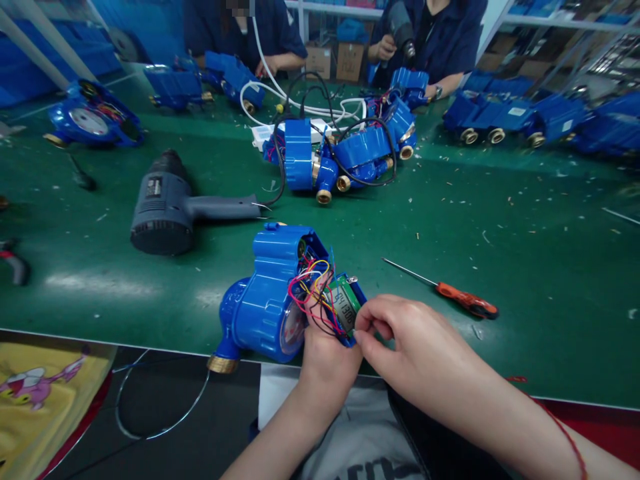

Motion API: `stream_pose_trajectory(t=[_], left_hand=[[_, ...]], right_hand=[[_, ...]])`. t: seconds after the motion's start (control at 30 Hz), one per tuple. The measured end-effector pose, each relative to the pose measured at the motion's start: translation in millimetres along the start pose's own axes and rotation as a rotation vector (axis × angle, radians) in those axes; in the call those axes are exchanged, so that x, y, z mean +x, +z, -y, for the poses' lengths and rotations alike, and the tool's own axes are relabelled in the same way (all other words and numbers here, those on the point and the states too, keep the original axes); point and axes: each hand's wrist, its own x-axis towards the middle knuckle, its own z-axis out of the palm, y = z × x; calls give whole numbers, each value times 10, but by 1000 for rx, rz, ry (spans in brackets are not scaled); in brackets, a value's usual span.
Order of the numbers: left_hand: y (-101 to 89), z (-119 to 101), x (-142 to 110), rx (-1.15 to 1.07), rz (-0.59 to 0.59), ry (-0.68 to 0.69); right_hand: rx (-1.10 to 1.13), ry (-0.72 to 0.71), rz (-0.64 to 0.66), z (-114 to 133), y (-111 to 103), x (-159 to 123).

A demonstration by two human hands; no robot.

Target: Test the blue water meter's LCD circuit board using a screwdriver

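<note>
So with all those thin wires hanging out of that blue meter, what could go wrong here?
The coloured wires loop loosely between the blue meter and the green display board that both hands pinch; a tug by the right hand might strain a joint. The meter sits near the table edge, steadied only by the left hand, so it could roll off.

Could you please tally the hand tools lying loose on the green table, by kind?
Heat gun, grey, lying on its side: 1
Screwdriver with orange handle: 1
Total: 2
A second heat gun is in a co-worker's hand, so it is not counted.
</note>
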Motion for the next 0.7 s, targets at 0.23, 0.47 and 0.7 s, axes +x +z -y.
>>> stream_pose_trajectory(t=[0.23,0.47,0.7], left_hand=[[-8,-3,8,20,25,-13],[-11,4,17,78,16,26],[-34,-34,21,128,11,44]], right_hand=[[-30,15,15,36,-8,-4],[-144,14,31,71,-12,33],[-164,-33,28,43,62,5]])
